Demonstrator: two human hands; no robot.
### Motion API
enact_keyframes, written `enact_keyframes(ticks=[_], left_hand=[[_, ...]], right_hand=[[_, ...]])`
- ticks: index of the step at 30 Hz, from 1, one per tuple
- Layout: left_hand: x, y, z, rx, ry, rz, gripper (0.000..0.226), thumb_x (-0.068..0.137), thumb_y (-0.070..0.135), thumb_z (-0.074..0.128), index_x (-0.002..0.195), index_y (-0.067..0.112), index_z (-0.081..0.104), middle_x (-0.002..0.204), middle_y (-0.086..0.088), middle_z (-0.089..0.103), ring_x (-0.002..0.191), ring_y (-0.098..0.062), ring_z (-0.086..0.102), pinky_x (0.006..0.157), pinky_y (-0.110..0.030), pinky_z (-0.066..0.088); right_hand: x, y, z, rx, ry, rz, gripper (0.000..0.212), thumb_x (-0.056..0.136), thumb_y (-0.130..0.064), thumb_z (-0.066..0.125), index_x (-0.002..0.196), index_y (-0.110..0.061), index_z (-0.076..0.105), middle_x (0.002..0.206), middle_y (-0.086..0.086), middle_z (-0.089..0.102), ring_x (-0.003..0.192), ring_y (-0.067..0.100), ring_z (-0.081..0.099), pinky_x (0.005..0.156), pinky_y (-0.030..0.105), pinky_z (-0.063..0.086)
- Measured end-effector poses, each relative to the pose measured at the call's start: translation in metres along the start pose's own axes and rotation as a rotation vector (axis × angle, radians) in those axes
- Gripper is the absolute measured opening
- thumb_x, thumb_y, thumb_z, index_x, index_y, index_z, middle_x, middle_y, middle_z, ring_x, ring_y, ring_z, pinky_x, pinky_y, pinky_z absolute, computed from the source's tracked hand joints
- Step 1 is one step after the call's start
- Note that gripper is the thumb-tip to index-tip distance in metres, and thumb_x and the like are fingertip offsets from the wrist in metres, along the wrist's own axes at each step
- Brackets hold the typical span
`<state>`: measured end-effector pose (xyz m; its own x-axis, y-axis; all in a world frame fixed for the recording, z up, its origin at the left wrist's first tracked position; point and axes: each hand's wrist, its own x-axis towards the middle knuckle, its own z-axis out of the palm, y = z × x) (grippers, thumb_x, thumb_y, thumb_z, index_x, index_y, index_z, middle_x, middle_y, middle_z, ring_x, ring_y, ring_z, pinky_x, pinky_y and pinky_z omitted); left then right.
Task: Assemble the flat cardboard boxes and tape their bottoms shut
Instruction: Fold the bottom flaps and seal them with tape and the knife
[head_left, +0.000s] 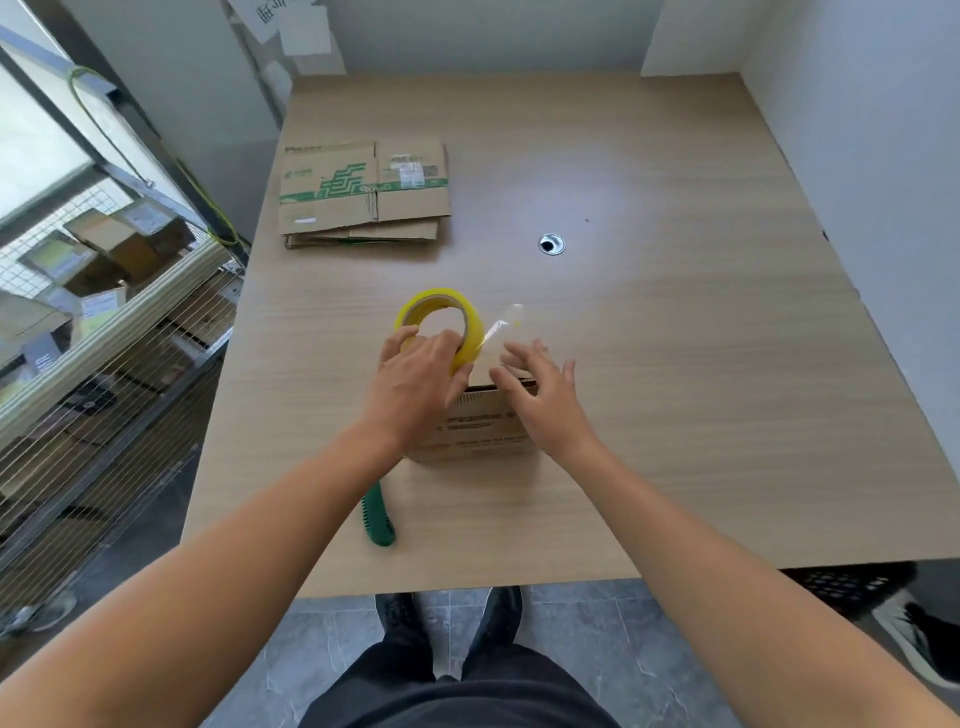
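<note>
Cardboard box stands upright near the front of the counter, right under both hands, with its top mostly covered by them. The left hand grips a yellow tape roll, fingers curled round its rim, just above the box's far edge. A clear strip of tape trails from the roll toward the right. The right hand hovers over the box with its fingers spread and straight, holding nothing that shows. To tape well, the right hand should probably catch the loose end, press it flat over the flap seam and smooth it down while the left hand keeps the roll taut and straight along the seam. A green cutter lies by the left forearm, handy for the cut. More flat boxes wait in a stack at the far left. Whether the flaps are fully closed, and whether the strip already touches the cardboard, cannot be told; the seam is hidden.
</note>
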<state>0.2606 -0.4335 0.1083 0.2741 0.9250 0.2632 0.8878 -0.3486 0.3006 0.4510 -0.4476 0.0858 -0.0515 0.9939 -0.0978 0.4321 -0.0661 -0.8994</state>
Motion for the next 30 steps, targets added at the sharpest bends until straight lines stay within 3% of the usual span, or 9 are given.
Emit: enact_keyframes(ticks=[2, 4, 8, 10, 14, 21, 23, 27, 30], left_hand=[[-0.006, -0.001, 0.011, 0.028, -0.008, -0.003, 0.015, 0.096, 0.032, 0.059, 0.098, 0.019, 0.053, 0.073, 0.012, 0.044, 0.085, -0.023, 0.064, 0.107, -0.037, 0.025], [-0.014, -0.005, 0.021, 0.056, -0.022, 0.001, 0.014, 0.095, 0.032, 0.059, 0.1, 0.021, 0.054, 0.075, 0.01, 0.052, 0.091, -0.022, 0.064, 0.105, -0.038, 0.023], [-0.024, -0.011, 0.038, 0.086, -0.059, 0.017, 0.019, 0.095, 0.033, 0.061, 0.111, 0.024, 0.056, 0.106, 0.009, 0.069, 0.108, -0.019, 0.062, 0.107, -0.04, 0.02], [-0.025, -0.013, 0.045, 0.096, -0.037, 0.037, 0.02, 0.094, 0.032, 0.064, 0.11, 0.023, 0.056, 0.107, 0.007, 0.069, 0.106, -0.022, 0.062, 0.107, -0.04, 0.022], [-0.026, -0.019, 0.055, 0.116, 0.039, 0.059, 0.016, 0.095, 0.033, 0.063, 0.105, 0.022, 0.058, 0.097, 0.007, 0.065, 0.097, -0.022, 0.059, 0.11, -0.042, 0.024], [-0.024, -0.024, 0.062, 0.094, 0.095, 0.067, 0.018, 0.096, 0.034, 0.061, 0.102, 0.017, 0.061, 0.098, 0.002, 0.062, 0.096, -0.024, 0.056, 0.116, -0.044, 0.023], [-0.024, -0.025, 0.063, 0.083, 0.106, 0.072, 0.019, 0.095, 0.034, 0.062, 0.098, 0.015, 0.062, 0.099, 0.0, 0.063, 0.096, -0.026, 0.058, 0.117, -0.045, 0.026], [-0.024, -0.027, 0.067, 0.068, 0.118, 0.071, 0.023, 0.095, 0.036, 0.059, 0.096, 0.013, 0.063, 0.1, -0.002, 0.065, 0.097, -0.027, 0.059, 0.117, -0.045, 0.028], [-0.024, -0.029, 0.069, 0.062, 0.14, 0.078, 0.024, 0.096, 0.037, 0.058, 0.096, 0.014, 0.063, 0.1, -0.001, 0.064, 0.096, -0.026, 0.058, 0.118, -0.044, 0.027]], right_hand=[[0.001, 0.003, 0.0, 0.117, 0.039, 0.079, 0.052, 0.099, -0.046, 0.059, 0.143, -0.02, 0.049, 0.121, -0.013, 0.064, 0.151, 0.013, 0.023, 0.125, 0.053, 0.006], [0.003, 0.005, 0.001, 0.16, 0.046, 0.129, 0.051, 0.1, -0.046, 0.058, 0.143, -0.021, 0.049, 0.118, -0.014, 0.062, 0.146, 0.011, 0.028, 0.123, 0.055, 0.015], [0.004, 0.001, 0.006, 0.195, 0.052, 0.186, 0.046, 0.098, -0.043, 0.063, 0.136, -0.019, 0.057, 0.121, -0.008, 0.061, 0.132, 0.019, 0.051, 0.115, 0.051, 0.035], [0.004, -0.001, 0.008, 0.21, 0.082, 0.2, 0.037, 0.093, -0.044, 0.07, 0.123, -0.023, 0.064, 0.117, -0.008, 0.065, 0.123, 0.02, 0.058, 0.109, 0.051, 0.042], [0.007, -0.004, 0.011, 0.283, 0.137, 0.241, 0.028, 0.078, -0.047, 0.072, 0.095, -0.025, 0.067, 0.104, -0.005, 0.07, 0.107, 0.024, 0.065, 0.101, 0.058, 0.045], [0.002, 0.006, 0.007, 0.186, 0.156, 0.085, 0.014, 0.081, -0.035, 0.076, 0.076, -0.026, 0.066, 0.089, -0.005, 0.073, 0.094, 0.022, 0.066, 0.095, 0.066, 0.043], [0.0, 0.011, 0.002, 0.133, 0.145, 0.03, 0.017, 0.082, -0.03, 0.079, 0.076, -0.029, 0.063, 0.084, -0.011, 0.069, 0.091, 0.018, 0.063, 0.095, 0.064, 0.042], [-0.007, 0.015, -0.005, -0.087, 0.034, -0.06, 0.022, 0.092, -0.028, 0.074, 0.084, -0.041, 0.058, 0.087, -0.022, 0.063, 0.099, 0.011, 0.05, 0.099, 0.044, 0.028], [-0.005, 0.014, -0.012, -0.058, 0.055, -0.065, 0.012, 0.094, -0.023, 0.072, 0.087, -0.029, 0.064, 0.085, -0.021, 0.063, 0.094, 0.011, 0.051, 0.103, 0.055, 0.035]])
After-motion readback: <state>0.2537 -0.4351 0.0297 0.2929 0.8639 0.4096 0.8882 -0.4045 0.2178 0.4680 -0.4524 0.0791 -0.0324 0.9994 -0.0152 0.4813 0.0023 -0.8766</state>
